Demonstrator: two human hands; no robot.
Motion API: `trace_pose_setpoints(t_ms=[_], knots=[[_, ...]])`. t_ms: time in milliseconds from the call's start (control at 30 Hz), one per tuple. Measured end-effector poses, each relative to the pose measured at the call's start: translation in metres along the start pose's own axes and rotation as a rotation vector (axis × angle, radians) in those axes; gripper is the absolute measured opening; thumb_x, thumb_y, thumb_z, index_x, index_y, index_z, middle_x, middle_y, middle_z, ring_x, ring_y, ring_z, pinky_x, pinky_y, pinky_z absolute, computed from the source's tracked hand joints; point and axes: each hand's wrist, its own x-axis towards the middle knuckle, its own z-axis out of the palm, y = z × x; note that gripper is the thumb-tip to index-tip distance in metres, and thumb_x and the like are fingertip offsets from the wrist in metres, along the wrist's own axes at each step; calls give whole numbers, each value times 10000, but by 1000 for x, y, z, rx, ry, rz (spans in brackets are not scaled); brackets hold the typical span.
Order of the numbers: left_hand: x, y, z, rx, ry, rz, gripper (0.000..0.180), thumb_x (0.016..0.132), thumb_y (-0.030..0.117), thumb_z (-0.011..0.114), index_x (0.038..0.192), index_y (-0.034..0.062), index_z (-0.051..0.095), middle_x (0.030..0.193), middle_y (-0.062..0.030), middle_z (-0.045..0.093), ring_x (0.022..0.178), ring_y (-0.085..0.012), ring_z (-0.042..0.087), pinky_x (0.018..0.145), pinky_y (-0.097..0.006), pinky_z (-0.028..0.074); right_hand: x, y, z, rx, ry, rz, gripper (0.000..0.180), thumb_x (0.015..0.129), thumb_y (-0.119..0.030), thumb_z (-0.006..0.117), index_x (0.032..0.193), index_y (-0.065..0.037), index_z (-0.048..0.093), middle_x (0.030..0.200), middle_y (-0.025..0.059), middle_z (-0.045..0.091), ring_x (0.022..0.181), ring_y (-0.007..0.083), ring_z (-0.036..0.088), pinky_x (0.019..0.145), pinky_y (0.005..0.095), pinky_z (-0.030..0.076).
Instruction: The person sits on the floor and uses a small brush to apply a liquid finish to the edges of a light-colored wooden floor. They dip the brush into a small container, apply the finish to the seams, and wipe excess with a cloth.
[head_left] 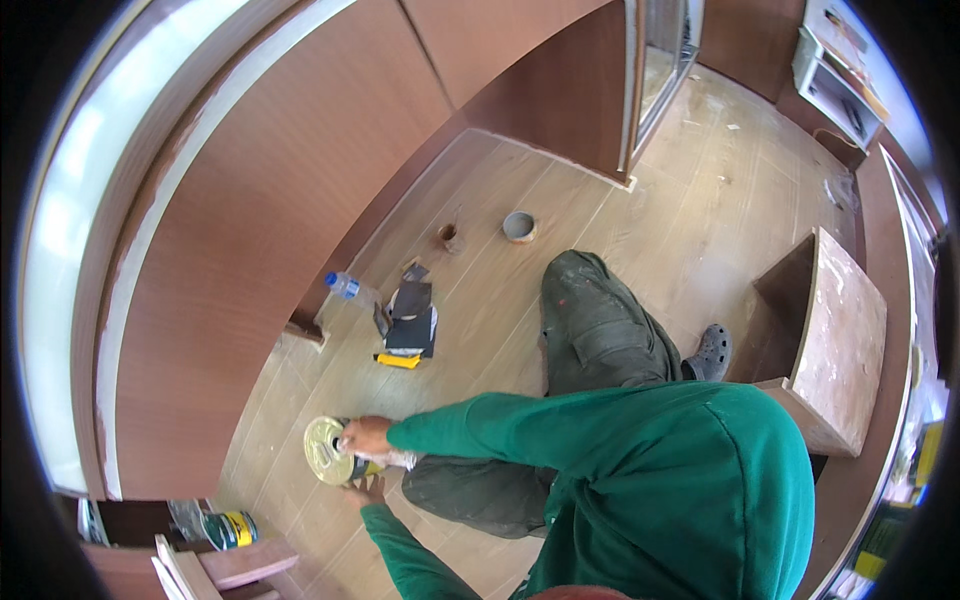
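both hands are working a round metal can on the floor. the right hand is gripping its cap; the left hand is bracing below, grip unclear. the can is looking still closed.

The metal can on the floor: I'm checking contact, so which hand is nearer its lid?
Right. The right hand rests on the metal can at its lid; the left hand sits just below, beside its body.

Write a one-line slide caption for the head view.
Crouched on a wooden floor, a person's right hand grips a round metal can's top while the left hand steadies it.
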Motion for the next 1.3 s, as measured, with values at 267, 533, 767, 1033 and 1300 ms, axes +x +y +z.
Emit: trace_pose_setpoints(t_ms=[267,533,767,1033,1300], knots=[[-73,17,-20,47,212,249,676,952,313,568,1563,105,369,1200,-167,623,1071,-293,631,914,-433,510,-62,34,-179,423,243,153,505,984,-488,605,1234,-54,672,1132,92,715,1023,195,653,913,364,517],[-143,-10,31,233,165,464,477,835,43,594,1305,-6,661,757,-32,610,633,-112,553,596,-239,467,-167,-10,-336,1427,304,154,468,1001,-440,565,1292,-76,602,1116,152,703,1023,355,699,865,521,589],[-140,-5,62,183,32,541,467,814,41,673,1275,-32,656,926,-68,670,747,-128,608,648,-258,498,-179,-22,-333,1325,173,61,430,996,-375,575,1205,-4,634,997,95,721,911,239,713,818,422,606],[-161,14,56,93,140,522,318,850,-17,672,1163,-69,667,967,-128,711,813,-214,718,649,-305,589,-214,-4,-353,1126,338,226,421,1036,-383,493,1231,-38,634,909,73,698,752,199,663,670,354,561],[-185,-4,-4,56,418,522,147,894,3,625,993,-77,699,848,-145,711,679,-228,724,569,-323,590,-230,40,-381,1068,209,119,440,1059,-415,485,1264,-51,622,1122,72,697,1026,221,649,921,405,522]])
